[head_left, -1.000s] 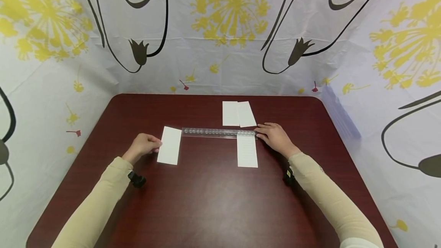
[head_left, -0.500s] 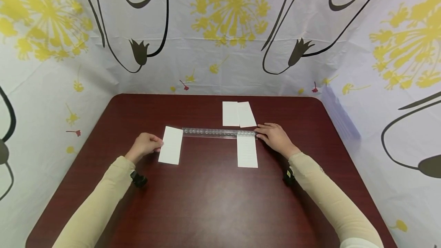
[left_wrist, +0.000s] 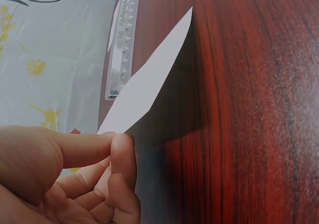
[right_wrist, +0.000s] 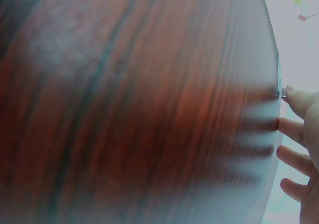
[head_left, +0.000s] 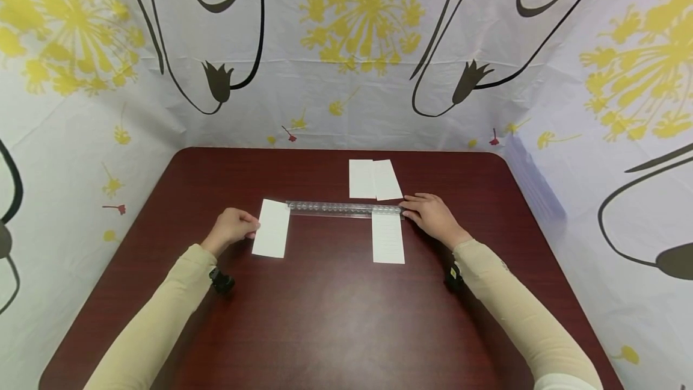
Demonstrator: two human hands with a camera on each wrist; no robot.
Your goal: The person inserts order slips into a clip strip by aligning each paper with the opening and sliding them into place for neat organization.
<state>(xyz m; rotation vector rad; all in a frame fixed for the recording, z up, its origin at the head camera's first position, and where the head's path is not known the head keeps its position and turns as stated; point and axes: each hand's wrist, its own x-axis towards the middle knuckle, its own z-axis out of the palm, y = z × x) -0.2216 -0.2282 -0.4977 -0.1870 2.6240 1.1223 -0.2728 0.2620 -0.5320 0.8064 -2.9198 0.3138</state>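
Left hand (head_left: 231, 229) pinches a tilted white card (head_left: 272, 229) near the left end of the clear strip (head_left: 330, 209), probably aligning it; next likely calls for careful placement; right hand (head_left: 432, 215) reaches the strip's right end, its grip unclear.

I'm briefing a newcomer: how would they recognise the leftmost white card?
On the dark red table, find the clear, bumpy strip. In the head view, the white card is at its left end. Unlike the other cards, this one is pinched by the left hand.
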